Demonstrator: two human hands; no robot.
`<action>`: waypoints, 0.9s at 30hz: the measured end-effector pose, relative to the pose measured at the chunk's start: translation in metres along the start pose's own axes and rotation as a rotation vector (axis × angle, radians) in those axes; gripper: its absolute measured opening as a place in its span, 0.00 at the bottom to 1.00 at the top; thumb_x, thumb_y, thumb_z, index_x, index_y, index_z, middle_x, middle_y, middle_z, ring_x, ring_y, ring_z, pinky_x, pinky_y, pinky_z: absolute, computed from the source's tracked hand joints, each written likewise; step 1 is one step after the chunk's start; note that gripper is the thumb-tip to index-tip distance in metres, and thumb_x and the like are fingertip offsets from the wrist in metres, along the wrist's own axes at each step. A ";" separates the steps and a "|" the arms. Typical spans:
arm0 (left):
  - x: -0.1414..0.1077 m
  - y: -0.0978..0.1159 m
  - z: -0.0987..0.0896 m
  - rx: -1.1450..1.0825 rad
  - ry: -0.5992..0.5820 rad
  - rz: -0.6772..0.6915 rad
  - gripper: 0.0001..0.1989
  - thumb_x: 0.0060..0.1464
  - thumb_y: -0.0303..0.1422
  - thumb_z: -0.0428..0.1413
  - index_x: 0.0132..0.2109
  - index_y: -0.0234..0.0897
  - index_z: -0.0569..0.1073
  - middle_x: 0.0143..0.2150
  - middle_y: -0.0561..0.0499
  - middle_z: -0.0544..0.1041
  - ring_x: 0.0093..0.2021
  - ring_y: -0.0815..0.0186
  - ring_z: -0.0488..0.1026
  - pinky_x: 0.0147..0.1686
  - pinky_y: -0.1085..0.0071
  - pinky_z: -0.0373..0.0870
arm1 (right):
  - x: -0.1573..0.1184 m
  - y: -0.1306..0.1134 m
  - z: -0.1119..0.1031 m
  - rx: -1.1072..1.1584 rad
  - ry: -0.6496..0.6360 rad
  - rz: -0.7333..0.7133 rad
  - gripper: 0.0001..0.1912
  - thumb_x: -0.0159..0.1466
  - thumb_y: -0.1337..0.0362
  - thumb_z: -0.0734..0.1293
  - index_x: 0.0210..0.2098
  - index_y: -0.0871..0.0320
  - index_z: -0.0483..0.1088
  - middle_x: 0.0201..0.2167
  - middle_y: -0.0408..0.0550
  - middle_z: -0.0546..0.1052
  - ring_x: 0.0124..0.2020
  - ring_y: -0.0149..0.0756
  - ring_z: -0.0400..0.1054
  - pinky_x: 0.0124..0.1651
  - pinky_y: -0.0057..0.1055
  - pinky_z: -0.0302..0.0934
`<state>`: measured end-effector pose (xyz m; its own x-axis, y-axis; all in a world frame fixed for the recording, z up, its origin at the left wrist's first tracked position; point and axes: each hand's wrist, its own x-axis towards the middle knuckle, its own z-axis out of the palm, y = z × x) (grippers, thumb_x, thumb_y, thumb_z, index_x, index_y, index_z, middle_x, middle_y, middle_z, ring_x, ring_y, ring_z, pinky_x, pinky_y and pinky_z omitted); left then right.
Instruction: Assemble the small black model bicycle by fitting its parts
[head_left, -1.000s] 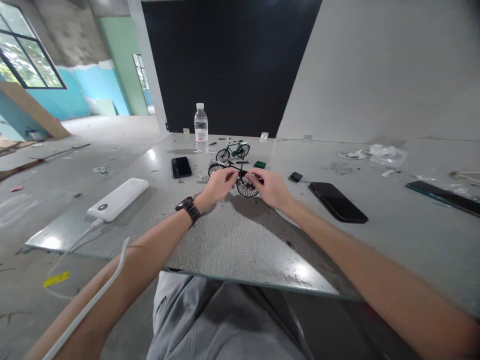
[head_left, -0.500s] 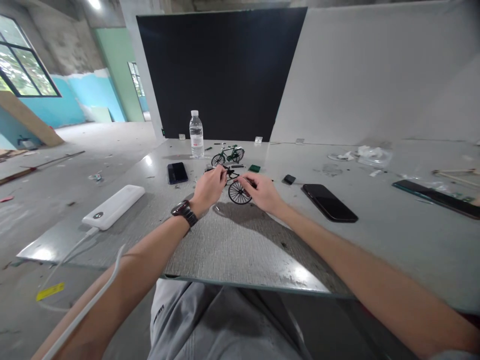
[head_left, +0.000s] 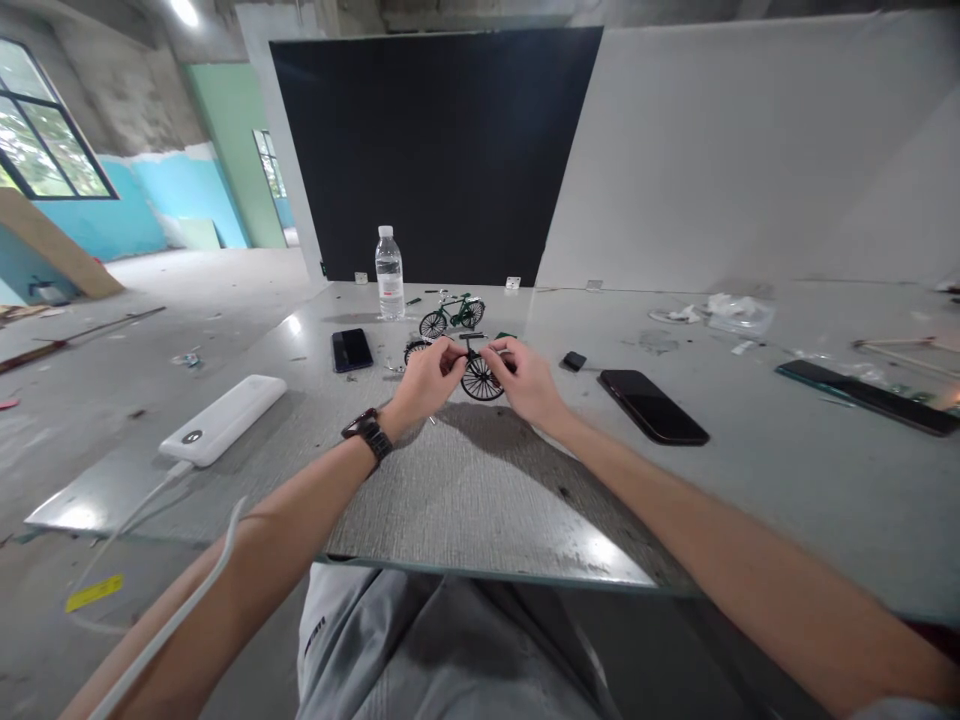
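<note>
A small black model bicycle [head_left: 482, 382] is held between my hands just above the grey table. Its spoked wheel shows between them, and part of another wheel shows behind my left hand. My left hand [head_left: 431, 380] is closed, thumb and fingertips pinching the bicycle near its middle. From the other side my right hand [head_left: 531, 380] pinches it at the top edge of the spoked wheel; the exact part is covered by the fingertips. A green model bicycle [head_left: 452, 317] stands upright behind them. A dark green piece [head_left: 507, 335] is mostly hidden by my right hand.
A water bottle [head_left: 390, 275] stands at the back, a phone [head_left: 352, 350] near it. A white power bank [head_left: 223, 420] with a cable lies left. On the right are a small black block [head_left: 574, 361], another phone [head_left: 652, 407], a long dark strip [head_left: 862, 396] and crumpled plastic [head_left: 739, 312].
The black bicycle has been turned between my hands, so a second wheel now shows behind my left hand. Both hands have shifted slightly, and the view has tilted a little.
</note>
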<state>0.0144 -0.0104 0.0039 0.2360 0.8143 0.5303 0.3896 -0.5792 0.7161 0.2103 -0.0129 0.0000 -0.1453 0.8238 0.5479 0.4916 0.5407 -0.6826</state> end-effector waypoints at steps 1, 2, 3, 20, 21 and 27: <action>0.000 0.000 0.002 -0.065 0.011 -0.031 0.02 0.67 0.29 0.58 0.44 0.37 0.75 0.37 0.49 0.80 0.36 0.65 0.76 0.41 0.67 0.72 | 0.000 0.000 0.000 -0.016 0.007 -0.011 0.29 0.72 0.35 0.61 0.42 0.55 0.73 0.29 0.47 0.77 0.27 0.37 0.68 0.31 0.34 0.59; 0.000 -0.001 0.003 -0.133 0.018 -0.064 0.02 0.67 0.30 0.59 0.43 0.36 0.75 0.37 0.48 0.81 0.36 0.65 0.77 0.41 0.67 0.74 | 0.000 0.000 -0.001 -0.031 0.012 -0.023 0.28 0.73 0.36 0.61 0.42 0.55 0.73 0.30 0.47 0.77 0.27 0.38 0.69 0.31 0.34 0.59; 0.001 -0.002 0.005 -0.203 0.020 -0.101 0.03 0.67 0.31 0.60 0.42 0.36 0.75 0.37 0.48 0.81 0.36 0.65 0.77 0.40 0.67 0.75 | 0.000 0.000 -0.001 -0.043 0.012 -0.036 0.28 0.73 0.36 0.61 0.42 0.55 0.73 0.31 0.47 0.78 0.28 0.38 0.70 0.32 0.34 0.60; 0.003 -0.005 0.003 -0.781 -0.144 -0.397 0.06 0.61 0.29 0.66 0.41 0.31 0.80 0.40 0.46 0.82 0.42 0.66 0.79 0.52 0.62 0.78 | -0.002 -0.004 -0.003 -0.085 -0.007 -0.103 0.23 0.76 0.42 0.60 0.46 0.54 0.72 0.37 0.50 0.81 0.34 0.41 0.74 0.39 0.36 0.63; 0.002 -0.005 0.004 -0.777 -0.151 -0.401 0.06 0.61 0.29 0.67 0.41 0.31 0.79 0.40 0.46 0.81 0.42 0.66 0.80 0.52 0.62 0.78 | -0.002 -0.004 -0.004 -0.088 -0.003 -0.105 0.22 0.76 0.42 0.60 0.45 0.54 0.72 0.36 0.49 0.81 0.34 0.41 0.74 0.39 0.35 0.63; -0.001 -0.003 0.005 -0.719 -0.193 -0.410 0.07 0.60 0.29 0.67 0.39 0.31 0.77 0.38 0.48 0.79 0.41 0.66 0.80 0.51 0.61 0.78 | -0.002 -0.004 -0.004 -0.145 -0.027 -0.102 0.22 0.76 0.43 0.59 0.46 0.54 0.72 0.31 0.46 0.78 0.28 0.39 0.69 0.34 0.34 0.58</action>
<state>0.0177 -0.0092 -0.0008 0.3728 0.9193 0.1262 -0.1678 -0.0669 0.9835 0.2120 -0.0177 0.0031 -0.2231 0.7711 0.5964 0.5911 0.5935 -0.5463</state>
